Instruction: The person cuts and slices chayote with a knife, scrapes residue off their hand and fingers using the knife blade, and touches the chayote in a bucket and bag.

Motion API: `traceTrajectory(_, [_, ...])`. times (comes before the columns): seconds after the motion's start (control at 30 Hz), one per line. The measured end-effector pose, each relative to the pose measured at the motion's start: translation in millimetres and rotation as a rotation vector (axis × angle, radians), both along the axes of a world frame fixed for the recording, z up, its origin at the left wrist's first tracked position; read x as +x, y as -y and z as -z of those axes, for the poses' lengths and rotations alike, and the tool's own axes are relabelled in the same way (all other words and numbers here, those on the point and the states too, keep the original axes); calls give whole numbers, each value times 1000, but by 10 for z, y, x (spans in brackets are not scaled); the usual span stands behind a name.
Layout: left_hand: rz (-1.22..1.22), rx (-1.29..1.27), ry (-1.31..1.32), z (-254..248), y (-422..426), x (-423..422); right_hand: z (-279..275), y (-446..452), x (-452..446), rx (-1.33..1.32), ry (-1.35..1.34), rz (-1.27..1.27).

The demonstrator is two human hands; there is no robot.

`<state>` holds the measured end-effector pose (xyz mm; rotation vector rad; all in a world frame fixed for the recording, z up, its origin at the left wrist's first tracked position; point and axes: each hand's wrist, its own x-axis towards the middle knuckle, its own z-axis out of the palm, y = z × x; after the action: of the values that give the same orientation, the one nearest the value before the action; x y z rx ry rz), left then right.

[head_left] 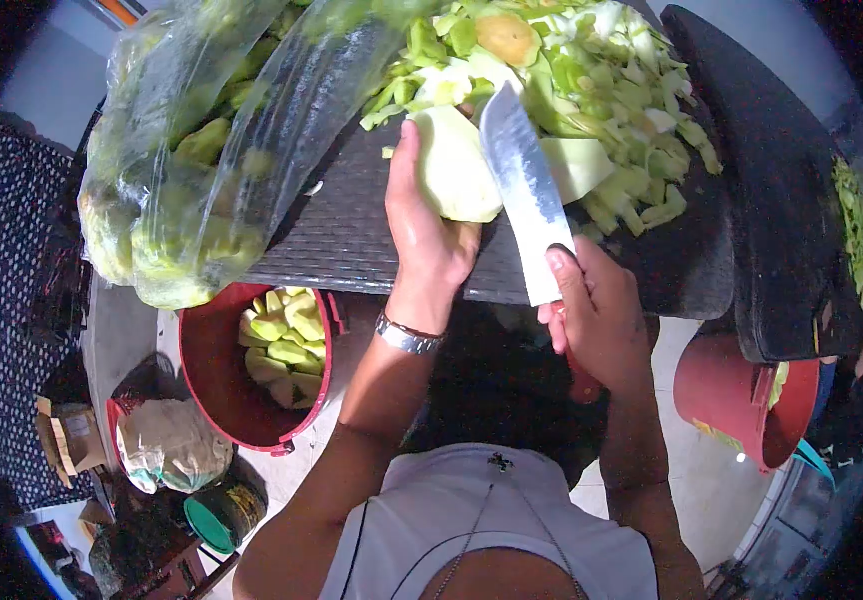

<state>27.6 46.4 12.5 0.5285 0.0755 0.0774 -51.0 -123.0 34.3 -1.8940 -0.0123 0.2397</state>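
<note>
A large peeled pale-green fruit rests in my left hand, whose fingers are partly hidden behind it. My right hand is wrapped round the red handle of a wide-bladed knife. The blade points up and away, close against the fruit's right side. Just right of the blade lies another pale cut piece. Behind both hands, a heap of green and white peelings covers part of the dark ribbed table.
A clear plastic bag of green fruit hangs over the table's left edge. Below it, a red bucket holds peeled pieces. Another red bucket stands at right. A sack and green-rimmed container are lower left.
</note>
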Motion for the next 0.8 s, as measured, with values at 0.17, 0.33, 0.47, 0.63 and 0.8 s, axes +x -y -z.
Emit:
traceTrajectory(0.17, [51, 51, -7, 50, 74, -5, 26, -70, -56, 51, -16, -25])
traceTrajectory(0.33, [67, 177, -50, 46, 234, -169, 198, -66, 25, 15, 7, -75])
traceTrajectory(0.47, [-5, 336, -87, 80, 248, -187, 406, -67, 52, 150, 7, -89])
traceTrajectory(0.63, [-36, 470, -123, 38, 181, -159, 185, -112, 63, 401, -221, -137])
traceTrajectory(0.8, [-47, 432, -110, 181, 139, -62, 184, -132, 115, 455, -311, -115])
